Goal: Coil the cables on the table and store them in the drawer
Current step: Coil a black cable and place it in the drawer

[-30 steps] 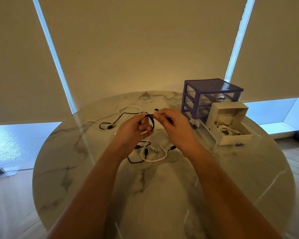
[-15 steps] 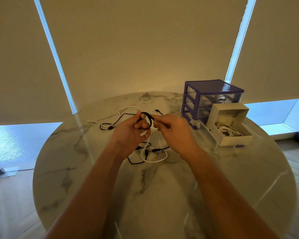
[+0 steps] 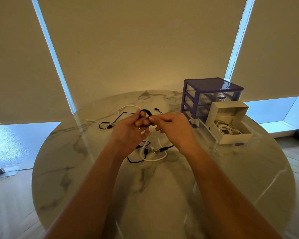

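A black cable (image 3: 145,111) is looped into a small coil above the table. My left hand (image 3: 130,131) grips the coil with curled fingers, and my right hand (image 3: 173,129) pinches the cable at the coil's right side. Below the hands a white cable (image 3: 154,158) and a black cable (image 3: 166,149) lie tangled on the marble table (image 3: 162,187). More white and black cable (image 3: 117,118) lies further back on the left. A white drawer (image 3: 231,137), pulled out of the purple drawer unit (image 3: 212,87), holds a coiled white cable (image 3: 227,129).
The round table's front edge is near my body, with wooden floor (image 3: 10,195) on both sides. Roller blinds (image 3: 145,40) cover the windows behind. A small purple piece (image 3: 239,144) lies by the drawer's front.
The black cable's free end on the table has been drawn toward the hands as the coil is wound. Both hands stay close together above the tangle.
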A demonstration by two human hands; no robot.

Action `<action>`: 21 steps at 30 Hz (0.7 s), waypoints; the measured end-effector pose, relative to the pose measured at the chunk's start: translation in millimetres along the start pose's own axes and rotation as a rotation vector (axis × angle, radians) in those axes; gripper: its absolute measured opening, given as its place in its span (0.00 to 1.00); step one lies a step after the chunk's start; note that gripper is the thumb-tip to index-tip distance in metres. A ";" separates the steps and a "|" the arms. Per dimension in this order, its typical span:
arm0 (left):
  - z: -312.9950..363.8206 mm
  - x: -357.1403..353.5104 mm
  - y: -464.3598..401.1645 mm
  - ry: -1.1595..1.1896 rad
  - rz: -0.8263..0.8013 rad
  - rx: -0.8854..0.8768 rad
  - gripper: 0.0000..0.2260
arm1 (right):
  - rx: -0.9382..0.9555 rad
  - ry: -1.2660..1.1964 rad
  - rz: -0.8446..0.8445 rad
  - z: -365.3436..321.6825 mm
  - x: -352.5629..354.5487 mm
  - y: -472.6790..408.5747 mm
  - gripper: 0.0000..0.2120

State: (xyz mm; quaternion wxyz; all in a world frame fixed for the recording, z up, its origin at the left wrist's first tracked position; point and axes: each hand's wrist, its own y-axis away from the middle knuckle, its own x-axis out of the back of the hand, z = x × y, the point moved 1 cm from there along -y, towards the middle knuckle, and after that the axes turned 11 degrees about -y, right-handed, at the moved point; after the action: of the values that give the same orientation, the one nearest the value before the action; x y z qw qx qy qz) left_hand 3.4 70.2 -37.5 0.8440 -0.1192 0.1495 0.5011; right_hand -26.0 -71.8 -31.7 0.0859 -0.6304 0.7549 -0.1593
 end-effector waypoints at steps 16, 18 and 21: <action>-2.6 6.4 -5.6 -0.421 0.219 0.009 0.14 | -0.100 0.030 0.134 9.2 10.9 -5.1 0.06; 0.3 8.6 -2.5 -0.331 0.133 0.059 0.14 | -0.122 0.009 0.153 11.3 12.7 -6.0 0.05; 4.0 12.9 2.4 -0.244 -0.030 0.121 0.14 | -0.154 -0.024 0.152 12.9 14.1 -6.4 0.05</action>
State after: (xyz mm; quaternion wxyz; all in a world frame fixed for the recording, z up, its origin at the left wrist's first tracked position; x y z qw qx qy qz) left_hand 7.6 83.2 -38.7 0.8690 -0.0085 0.0737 0.4892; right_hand -18.5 -88.2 -40.6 0.0578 -0.5780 0.8094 -0.0861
